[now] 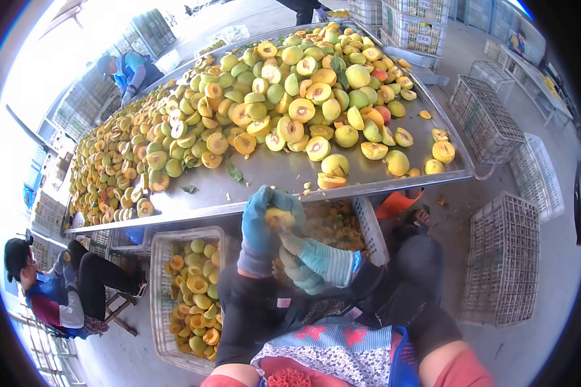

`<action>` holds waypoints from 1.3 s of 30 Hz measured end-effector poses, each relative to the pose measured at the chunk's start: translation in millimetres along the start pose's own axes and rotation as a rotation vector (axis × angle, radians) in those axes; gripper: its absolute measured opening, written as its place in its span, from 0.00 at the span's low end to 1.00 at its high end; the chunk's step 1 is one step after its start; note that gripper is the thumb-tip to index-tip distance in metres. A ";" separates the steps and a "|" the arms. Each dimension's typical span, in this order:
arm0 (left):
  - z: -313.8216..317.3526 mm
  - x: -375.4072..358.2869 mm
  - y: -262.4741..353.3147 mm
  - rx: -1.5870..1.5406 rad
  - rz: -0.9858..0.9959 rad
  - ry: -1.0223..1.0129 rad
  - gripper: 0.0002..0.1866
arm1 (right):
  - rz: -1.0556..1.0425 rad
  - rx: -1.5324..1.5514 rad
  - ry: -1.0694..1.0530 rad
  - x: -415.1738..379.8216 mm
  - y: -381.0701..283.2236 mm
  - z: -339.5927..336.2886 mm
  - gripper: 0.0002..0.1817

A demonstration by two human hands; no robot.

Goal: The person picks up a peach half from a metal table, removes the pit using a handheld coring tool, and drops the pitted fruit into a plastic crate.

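My left hand (258,226), in a blue glove, is raised in front of the table edge with its fingers wrapped round a yellow-green peach (279,218). Just below it, my right hand (313,263) wears a striped grey-blue glove. Its fingers are curled, with the front of the hand up against the peach; whatever it grips is hidden. Under my hands stands a crate (371,232) with brownish-yellow pieces in it, partly covered by my arms. A large heap of halved and whole peaches (290,97) covers much of the metal table (265,184) ahead.
Left of my knees is a white crate (158,303) of peach halves. A seated person (51,290) works at far left; another person (132,71) leans over the table's far left side. Stacked crates (503,258) stand at right, near an orange object (399,204).
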State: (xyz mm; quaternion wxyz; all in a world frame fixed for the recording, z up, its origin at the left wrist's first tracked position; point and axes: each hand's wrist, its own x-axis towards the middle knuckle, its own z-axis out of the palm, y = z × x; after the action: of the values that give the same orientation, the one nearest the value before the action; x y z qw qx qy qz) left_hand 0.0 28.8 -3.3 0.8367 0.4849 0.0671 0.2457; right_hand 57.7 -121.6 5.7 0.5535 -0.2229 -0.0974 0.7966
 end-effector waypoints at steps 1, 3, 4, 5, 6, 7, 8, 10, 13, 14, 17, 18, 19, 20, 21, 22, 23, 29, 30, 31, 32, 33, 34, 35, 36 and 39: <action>-3.9 -0.8 2.9 -0.032 -0.020 -0.110 0.26 | 0.087 0.124 -0.066 -2.7 -5.3 1.4 0.28; -9.7 1.6 7.9 0.093 -0.037 -0.173 0.25 | 0.034 -0.181 0.048 -4.8 -6.1 0.4 0.28; -12.0 1.9 8.9 0.158 -0.047 -0.204 0.25 | 0.000 -0.290 0.109 -5.6 -3.9 0.3 0.28; -16.8 0.3 1.2 0.035 -0.027 -0.162 0.24 | -0.036 -0.398 0.169 -6.8 -1.5 0.2 0.28; -20.9 0.4 -11.4 -0.089 -0.005 -0.123 0.24 | -0.030 -0.344 0.080 -5.8 0.0 -3.8 0.28; -23.6 0.8 -22.1 -0.214 0.018 -0.084 0.24 | -0.089 -0.360 0.087 -4.4 2.6 -3.7 0.28; -3.6 -3.3 -9.2 -0.353 -0.071 -0.140 0.23 | -0.146 -0.377 0.093 -2.1 5.8 -1.9 0.27; -14.2 -0.5 -17.5 -0.138 -0.061 0.009 0.23 | -0.268 -0.594 0.196 6.6 13.2 -11.5 0.25; -12.1 -1.0 -7.1 0.113 -0.025 -0.150 0.21 | -0.328 -0.955 0.387 17.8 17.4 -31.8 0.23; -8.4 -2.8 -4.3 0.066 -0.057 -0.163 0.21 | -0.265 -0.917 0.373 9.4 10.6 -19.7 0.22; -9.0 -5.1 -21.3 -0.377 -0.004 -0.157 0.18 | -0.328 -0.760 0.289 21.3 25.4 -31.8 0.21; -7.4 -2.6 -23.6 -0.504 0.040 -0.104 0.17 | -0.388 -0.863 0.312 23.2 28.6 -35.3 0.22; -8.2 0.9 -25.4 -0.630 0.083 -0.049 0.16 | -0.449 -0.966 0.343 24.9 31.7 -38.8 0.22; -23.8 6.7 -24.6 -0.828 0.103 0.089 0.13 | -0.504 -1.233 0.433 20.4 31.8 -39.9 0.22; -23.0 4.8 -2.6 -0.681 0.117 0.081 0.11 | -0.554 -1.499 0.524 16.4 32.9 -41.1 0.23; -43.7 4.7 8.0 -0.637 0.136 0.178 0.08 | -0.455 -1.531 0.599 18.3 32.8 -50.1 0.23; -47.1 -6.3 30.8 -0.526 0.130 0.318 0.10 | -0.471 -1.567 0.670 13.5 30.9 -52.5 0.23; -147.7 -68.3 98.8 0.863 0.098 0.720 0.16 | -0.559 -1.618 1.031 2.7 9.0 -50.0 0.22; -129.2 -69.1 105.6 0.958 0.113 0.727 0.16 | -0.581 -1.614 1.022 3.3 8.1 -43.5 0.20; -112.3 -66.6 111.8 1.051 0.131 0.733 0.17 | -0.598 -1.600 0.990 4.6 8.6 -38.2 0.20; -100.0 -54.3 116.4 1.158 0.102 0.670 0.18 | -0.613 -1.589 0.958 5.5 10.8 -33.8 0.20; -81.7 -37.6 114.5 1.100 0.082 0.573 0.17 | -0.624 -1.579 0.925 6.7 12.0 -31.2 0.20; -48.4 -20.1 112.0 1.015 0.011 0.474 0.17 | -0.525 -1.636 0.927 7.7 10.6 -30.5 0.19; -56.3 7.3 97.2 1.057 0.033 0.355 0.18 | -0.538 -1.652 0.924 6.7 10.3 -32.8 0.20; -51.4 32.5 90.1 1.115 -0.031 0.241 0.20 | -0.552 -1.665 0.923 6.1 11.0 -35.6 0.20; -8.5 125.1 47.7 1.378 0.025 0.172 0.33 | -0.505 -1.660 0.957 -2.9 1.2 -36.5 0.20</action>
State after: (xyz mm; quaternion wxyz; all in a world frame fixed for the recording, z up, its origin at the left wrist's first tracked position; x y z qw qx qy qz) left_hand 89.3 114.4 48.2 0.3270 0.8850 0.2684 0.1943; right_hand 74.4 -128.1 -26.3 0.3562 -0.8110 -0.4357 0.1602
